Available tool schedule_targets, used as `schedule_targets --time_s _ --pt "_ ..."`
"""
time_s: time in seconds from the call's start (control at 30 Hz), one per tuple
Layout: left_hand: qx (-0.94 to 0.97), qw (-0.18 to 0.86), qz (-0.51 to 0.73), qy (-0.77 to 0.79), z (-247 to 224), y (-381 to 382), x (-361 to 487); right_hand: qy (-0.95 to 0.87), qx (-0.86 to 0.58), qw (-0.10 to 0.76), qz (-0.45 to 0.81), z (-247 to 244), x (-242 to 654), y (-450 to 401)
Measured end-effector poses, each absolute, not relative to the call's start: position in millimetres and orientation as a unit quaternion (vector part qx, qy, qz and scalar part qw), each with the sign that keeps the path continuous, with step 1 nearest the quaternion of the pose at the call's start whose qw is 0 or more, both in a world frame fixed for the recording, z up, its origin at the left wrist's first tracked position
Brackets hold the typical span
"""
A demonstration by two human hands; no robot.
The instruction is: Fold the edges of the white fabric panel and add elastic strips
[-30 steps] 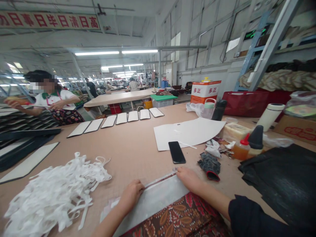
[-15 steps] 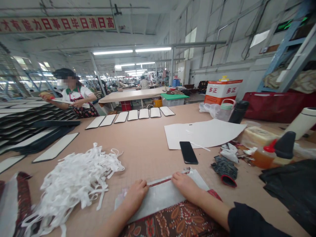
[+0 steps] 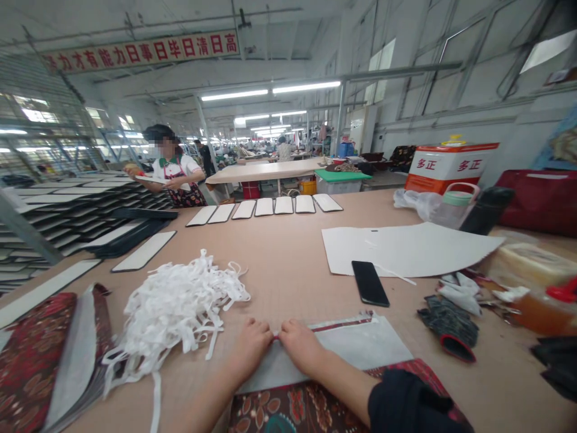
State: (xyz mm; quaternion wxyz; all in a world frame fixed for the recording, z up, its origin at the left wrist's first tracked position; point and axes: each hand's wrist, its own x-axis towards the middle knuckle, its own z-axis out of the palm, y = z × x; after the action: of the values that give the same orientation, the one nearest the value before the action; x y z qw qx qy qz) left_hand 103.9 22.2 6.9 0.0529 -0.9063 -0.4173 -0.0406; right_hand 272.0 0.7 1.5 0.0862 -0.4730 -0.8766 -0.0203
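Note:
A piece of patterned fabric (image 3: 288, 406), dark brown and red with a leaf print, lies before me at the table's front edge. Its pale grey backing (image 3: 360, 343) faces up along the far side, with a narrow red strip along the edge. My left hand (image 3: 255, 340) is closed on the far left part of that edge. Right beside it, my right hand (image 3: 295, 341) pinches the same edge, fingers curled. A short bit of red strip shows between the two hands. Left of them is a heap of white fabric ties (image 3: 175, 310).
A black phone (image 3: 369, 282) overlaps a large white sheet (image 3: 406, 249). A dark glove (image 3: 451, 325) lies to the right. More patterned fabric (image 3: 40, 349) is at left. Several white panels (image 3: 274, 205) line the far edge. A co-worker (image 3: 174, 165) stands beyond stacked panels.
My right hand has slid left along the fabric's edge until it is beside my left hand. The view has turned left, so the surroundings appear shifted right.

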Motion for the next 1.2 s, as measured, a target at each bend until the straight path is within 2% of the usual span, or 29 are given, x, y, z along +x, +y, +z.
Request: schedule_targets --time_s 0.13,0.33,0.47,0.63,0.77,0.87,1.03,1.2 --pt "-0.917 0.108 -0.047 -0.380 -5 16 88 -0.900 -0.420 0.092 -0.075 -13 290 -6" --pt "-0.910 0.108 -0.060 -0.396 -9 3 72 -0.857 -0.515 0.014 -0.023 8 285 -1" --pt "-0.893 0.102 -0.100 -0.428 -18 -5 64 -0.880 -0.467 0.075 0.034 11 237 11" --pt "-0.862 0.031 -0.148 -0.484 -23 -10 53 -0.886 -0.437 0.148 0.040 -11 218 18" --pt "-0.831 0.005 -0.191 -0.523 -21 -9 57 -0.922 -0.360 0.140 -0.031 -17 228 12" --pt "-0.833 0.028 -0.190 -0.518 -25 -5 60 -0.942 -0.310 0.119 -0.055 -13 232 10" --pt "-0.856 0.104 -0.190 -0.470 -35 -3 54 -0.884 -0.456 0.081 0.058 4 218 24" --pt "-0.811 0.026 -0.261 -0.522 -32 -9 48 -0.828 -0.539 0.066 0.139 13 208 32"
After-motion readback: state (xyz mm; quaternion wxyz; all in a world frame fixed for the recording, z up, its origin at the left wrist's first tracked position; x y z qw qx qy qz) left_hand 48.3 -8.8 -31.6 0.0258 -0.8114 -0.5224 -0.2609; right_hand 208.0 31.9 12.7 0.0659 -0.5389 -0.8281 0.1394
